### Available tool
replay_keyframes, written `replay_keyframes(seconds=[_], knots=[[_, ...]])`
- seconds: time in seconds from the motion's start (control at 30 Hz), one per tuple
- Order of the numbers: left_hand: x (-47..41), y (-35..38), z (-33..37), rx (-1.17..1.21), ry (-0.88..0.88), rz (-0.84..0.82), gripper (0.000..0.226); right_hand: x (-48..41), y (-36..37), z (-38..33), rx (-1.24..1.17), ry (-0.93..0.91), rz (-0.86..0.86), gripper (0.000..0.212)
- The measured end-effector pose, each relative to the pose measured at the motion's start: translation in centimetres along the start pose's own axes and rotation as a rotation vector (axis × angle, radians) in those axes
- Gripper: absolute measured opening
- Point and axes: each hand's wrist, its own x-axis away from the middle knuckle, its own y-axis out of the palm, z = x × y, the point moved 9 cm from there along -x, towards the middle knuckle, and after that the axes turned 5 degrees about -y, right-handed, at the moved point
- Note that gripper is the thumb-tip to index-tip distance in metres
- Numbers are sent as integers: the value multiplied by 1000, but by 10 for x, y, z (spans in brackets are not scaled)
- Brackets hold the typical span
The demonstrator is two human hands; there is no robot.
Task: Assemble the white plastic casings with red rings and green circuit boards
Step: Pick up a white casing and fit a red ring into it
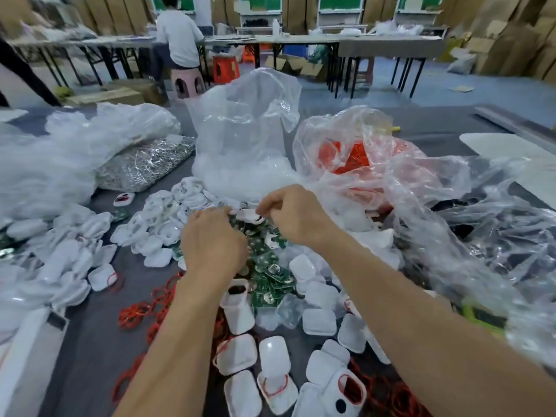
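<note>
My left hand (213,239) and my right hand (293,213) meet over the middle of the table and together pinch one white plastic casing (249,215) between their fingertips. Below them lies a heap of green circuit boards (267,275). White casings (319,322) are strewn across the near side of the table, some with a red ring fitted, such as one near the bottom edge (350,389). Loose red rings (141,314) lie at the lower left.
Clear plastic bags stand behind the hands: one with white parts (240,139), one with red rings (355,158), one at the left (69,155) beside a pile of shiny metal pieces (144,164). A person (180,37) sits at a far table.
</note>
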Motion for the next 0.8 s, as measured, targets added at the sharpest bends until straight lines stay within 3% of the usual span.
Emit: replay_keyframes(seconds=[0.13, 0.27, 0.43, 0.57, 0.63, 0.7, 0.8], knots=[[-5, 15, -48, 19, -141, -204, 87, -26, 46, -20, 102, -42, -53, 38], [-9, 20, -53, -39, -37, -188, 47, -39, 80, -24, 303, -111, -80, 45], [-10, 8, -68, 181, -161, -45, 45, -39, 70, -18, 368, -137, 137, 32], [3, -9, -60, 505, -184, 62, 43, -19, 30, -22, 37, -87, 283, 19], [15, 3, -40, 923, -202, -105, 51, 9, 7, -19, -221, -33, 319, 15], [39, 23, -3, 1305, -210, -395, 43, 46, -3, -22, -332, -37, 281, 11], [77, 36, 37, 1518, -176, -619, 27, 100, -14, -22, -354, -65, 297, 20]])
